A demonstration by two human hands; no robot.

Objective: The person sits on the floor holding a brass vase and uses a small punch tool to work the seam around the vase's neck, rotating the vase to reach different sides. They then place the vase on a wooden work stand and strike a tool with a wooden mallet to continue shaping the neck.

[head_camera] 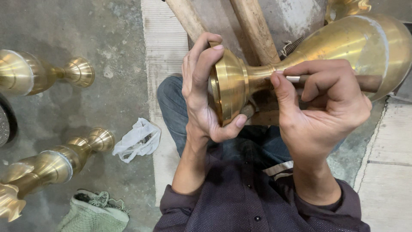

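Brass vases and plastic bag lie beside left hand

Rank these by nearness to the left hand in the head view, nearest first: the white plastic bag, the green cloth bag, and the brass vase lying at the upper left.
From the left hand:
1. White plastic bag, on the floor just to its left and lower.
2. Brass vase at the upper left, lying on its side.
3. Green cloth bag, at the bottom edge, lower left.
The last two are fairly close.
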